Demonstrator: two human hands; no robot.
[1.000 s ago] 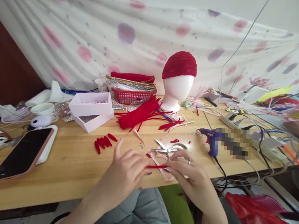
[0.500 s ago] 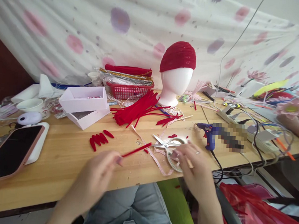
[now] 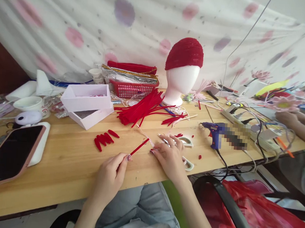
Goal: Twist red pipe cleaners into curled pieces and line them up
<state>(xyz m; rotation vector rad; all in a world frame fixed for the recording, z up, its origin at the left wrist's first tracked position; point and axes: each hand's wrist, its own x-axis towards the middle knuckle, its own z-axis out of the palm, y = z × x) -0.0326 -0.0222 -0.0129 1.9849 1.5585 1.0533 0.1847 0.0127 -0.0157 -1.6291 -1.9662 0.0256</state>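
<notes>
My left hand (image 3: 112,171) pinches a short red chenille stem (image 3: 140,146), which points up and to the right above the table. My right hand (image 3: 170,156) lies over the scissors (image 3: 188,164), whose white handles show on both sides of it. Its thumb and fingertips close on a pale measuring tape (image 3: 145,134), and the rest of the tape is mostly hidden under the hand. Several red leaf-shaped chenille pieces (image 3: 106,138) sit to the left. Behind my hands a bundle of long red chenille stems (image 3: 139,108) lies beside a smaller red bunch (image 3: 171,119).
A white mannequin head (image 3: 181,83) wears a red cap (image 3: 185,54). A blue glue gun (image 3: 214,133) and a power strip (image 3: 244,126) with tangled cables are on the right. Left are white boxes (image 3: 87,99), a phone (image 3: 13,153) and a red basket (image 3: 133,89). Another person's hand (image 3: 286,118) rests far right.
My right hand has moved left across the scissors and closed on the measuring tape, drawing it in. My left hand, still holding the red stem, has shifted slightly right.
</notes>
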